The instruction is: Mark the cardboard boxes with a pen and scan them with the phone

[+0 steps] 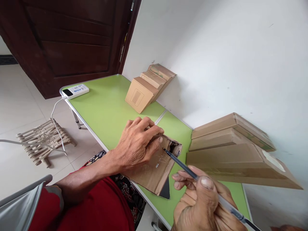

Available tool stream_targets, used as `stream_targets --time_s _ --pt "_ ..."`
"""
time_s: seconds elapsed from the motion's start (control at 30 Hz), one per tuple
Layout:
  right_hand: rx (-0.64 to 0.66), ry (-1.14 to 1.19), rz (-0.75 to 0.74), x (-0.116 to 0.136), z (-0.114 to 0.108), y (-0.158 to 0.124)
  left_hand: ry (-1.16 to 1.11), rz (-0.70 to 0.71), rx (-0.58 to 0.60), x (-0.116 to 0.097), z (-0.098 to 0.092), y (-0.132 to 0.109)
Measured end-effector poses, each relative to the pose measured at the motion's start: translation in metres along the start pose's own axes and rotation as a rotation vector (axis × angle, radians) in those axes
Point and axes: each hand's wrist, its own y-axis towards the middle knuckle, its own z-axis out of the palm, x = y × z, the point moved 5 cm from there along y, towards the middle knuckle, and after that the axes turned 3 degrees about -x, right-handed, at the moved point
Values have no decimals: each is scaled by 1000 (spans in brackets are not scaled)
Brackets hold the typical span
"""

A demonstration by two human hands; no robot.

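Observation:
My left hand [141, 144] grips a brown cardboard piece [154, 171] by its upper edge, thumb on the near face and fingers behind. The cardboard is tilted above the table, with a torn, dark hole at its right corner and shiny tape on its face. In my right hand [199, 199] is a pen [185, 167] with a dark front and a clear barrel, pinched between thumb and fingers. Its tip points at the cardboard close to the hole; whether it touches, I cannot tell. Beneath the cardboard a flat black object [165, 190] partly shows.
Several cardboard boxes [216, 160] lean against the wall at right, with another stack [141, 93] farther back. A white device [76, 91] with a cable sits at the far left of the green table [101, 99]. A woven stool [45, 139] stands on the floor.

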Motion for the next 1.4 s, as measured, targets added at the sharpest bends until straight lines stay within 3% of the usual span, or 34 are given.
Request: stream_targets --time_s 0.37,0.5,0.57,0.63,0.73,0.83,0.97,1.1,1.27,1.4 --pt "-150 -63 -13 4 -25 14 -8 3 -12 -1 -1 0" --pt "-180 -155 -19 -23 -41 37 8 12 -28 0 -1 0" --pt "-89 -455 -50 -48 -57 52 13 11 -35 1 -1 -1" --pt "54 -872 -175 -75 -74 63 4 10 -37 2 -1 -1" --pt "296 -1290 -5 -129 -100 69 -14 14 -45 4 -1 0" --pt "466 -1390 180 -167 -109 58 -6 22 -52 4 -1 -1" --pt "566 -1383 216 -193 -97 36 -5 39 -45 2 0 -1" --pt "545 -1380 200 -201 -94 27 -1 26 -48 2 -2 0" --pt "502 -1324 149 -176 -98 12 4 28 -42 -1 -2 -1" --pt "612 -1298 279 -159 -87 -28 14 44 -45 -2 0 -1"
